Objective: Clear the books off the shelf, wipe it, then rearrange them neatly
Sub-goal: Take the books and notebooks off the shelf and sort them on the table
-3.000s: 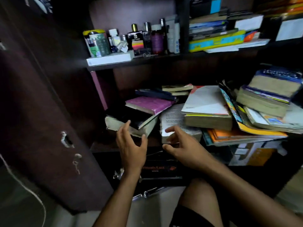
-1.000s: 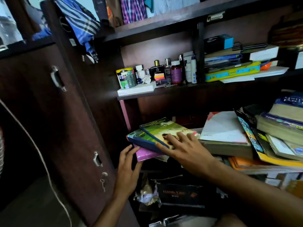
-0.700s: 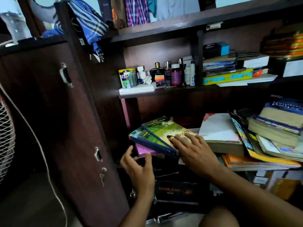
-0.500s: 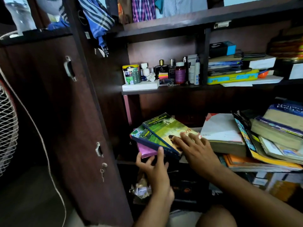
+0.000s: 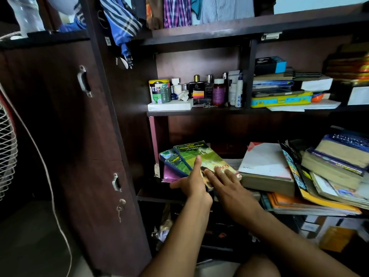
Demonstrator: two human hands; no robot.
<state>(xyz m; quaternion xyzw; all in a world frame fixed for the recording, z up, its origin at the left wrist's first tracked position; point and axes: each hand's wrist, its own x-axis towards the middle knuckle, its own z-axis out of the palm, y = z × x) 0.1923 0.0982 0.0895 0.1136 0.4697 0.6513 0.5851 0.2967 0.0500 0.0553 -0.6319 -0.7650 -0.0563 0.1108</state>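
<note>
I'm seeing a green-covered book (image 5: 201, 156) lying slanted atop a blue one and a pink one at the shelf's (image 5: 159, 193) left end, overhanging the front edge. Dark open room is showing behind it; a white-covered stack (image 5: 265, 162) is crowding its right. My left hand (image 5: 194, 181) is gripping its near edge, thumb on top; my right hand (image 5: 227, 181) is pressing flat on the cover.

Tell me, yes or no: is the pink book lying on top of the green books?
No, the pink book lies underneath the green books, with only its edge showing below them.
</note>
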